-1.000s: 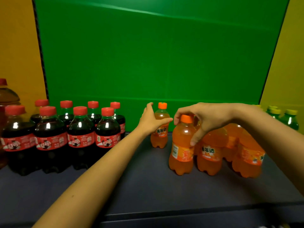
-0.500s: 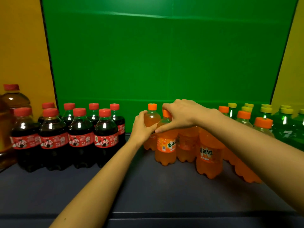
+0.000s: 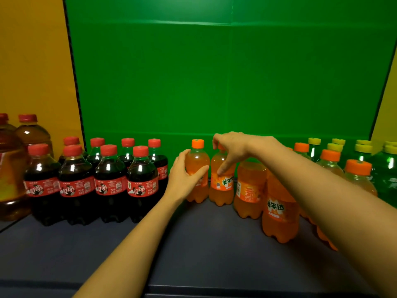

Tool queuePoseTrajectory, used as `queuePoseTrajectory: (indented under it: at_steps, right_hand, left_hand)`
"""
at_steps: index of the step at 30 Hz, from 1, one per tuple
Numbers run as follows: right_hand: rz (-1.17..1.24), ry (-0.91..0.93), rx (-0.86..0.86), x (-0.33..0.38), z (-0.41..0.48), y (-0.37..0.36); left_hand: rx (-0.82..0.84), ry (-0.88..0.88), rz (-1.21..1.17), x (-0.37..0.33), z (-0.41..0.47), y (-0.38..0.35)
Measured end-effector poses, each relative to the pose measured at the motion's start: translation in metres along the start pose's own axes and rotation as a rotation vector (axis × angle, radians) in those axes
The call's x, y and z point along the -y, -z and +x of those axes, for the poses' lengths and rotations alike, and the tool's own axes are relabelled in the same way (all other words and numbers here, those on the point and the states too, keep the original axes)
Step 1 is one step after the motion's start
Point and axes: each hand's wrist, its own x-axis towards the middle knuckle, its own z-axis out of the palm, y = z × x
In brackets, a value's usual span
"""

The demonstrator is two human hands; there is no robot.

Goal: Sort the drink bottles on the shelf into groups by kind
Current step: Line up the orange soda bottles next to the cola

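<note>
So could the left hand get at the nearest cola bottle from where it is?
Probably yes. The left hand rests on the leftmost orange soda bottle, and the front-right cola bottle stands just left of it, with only bare shelf between them and nothing in front.

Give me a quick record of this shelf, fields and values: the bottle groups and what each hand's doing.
shelf: dark surface, green backing
far left: amber bottles, red caps
left: cola bottles, red caps
centre: orange soda bottles
right: green bottles, yellow caps
left hand: grips the leftmost orange bottle
right hand: fingers over the second orange bottle
</note>
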Motion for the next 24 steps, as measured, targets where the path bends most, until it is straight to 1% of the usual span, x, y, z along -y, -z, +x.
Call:
queuePoseTrajectory:
  at_steps: [2, 7, 9, 10, 12, 13, 14, 15, 17, 20, 24]
  right_hand:
    - [-0.003, -0.019, -0.029, -0.002, 0.003, -0.002]
    - [0.037, -0.031, -0.082, -0.003, 0.001, -0.002]
    - [0.08, -0.04, -0.127, -0.004, -0.007, 0.002]
    - [0.077, -0.051, -0.152, -0.006, -0.012, 0.005]
    - [0.042, -0.079, -0.185, -0.013, -0.024, 0.015]
    - [0.034, -0.091, -0.184, -0.018, -0.031, 0.02]
    - [0.035, -0.099, -0.172, -0.022, -0.039, 0.025]
    - [0.034, -0.107, -0.158, -0.026, -0.048, 0.029]
    - [0.016, -0.121, -0.158, -0.033, -0.069, 0.034]
    - [-0.008, -0.153, -0.208, -0.04, -0.103, 0.032]
    - [-0.051, -0.208, -0.268, -0.04, -0.137, 0.012]
  left_hand:
    - [-0.012, -0.031, 0.036, 0.001, -0.003, -0.001]
    - [-0.008, -0.03, 0.076, 0.002, -0.003, -0.002]
    - [-0.056, -0.05, 0.161, -0.001, -0.006, -0.006]
    - [-0.129, -0.082, 0.222, -0.005, -0.009, -0.008]
    - [-0.3, -0.244, 0.285, -0.017, -0.015, -0.01]
    - [-0.343, -0.346, 0.285, -0.024, -0.017, -0.012]
    - [-0.344, -0.429, 0.274, -0.03, -0.019, -0.014]
    - [-0.303, -0.483, 0.251, -0.037, -0.023, -0.019]
    - [-0.175, -0.507, 0.185, -0.053, -0.031, -0.031]
    - [-0.035, -0.479, 0.147, -0.075, -0.033, -0.049]
    - [0.091, -0.418, 0.202, -0.093, -0.022, -0.067]
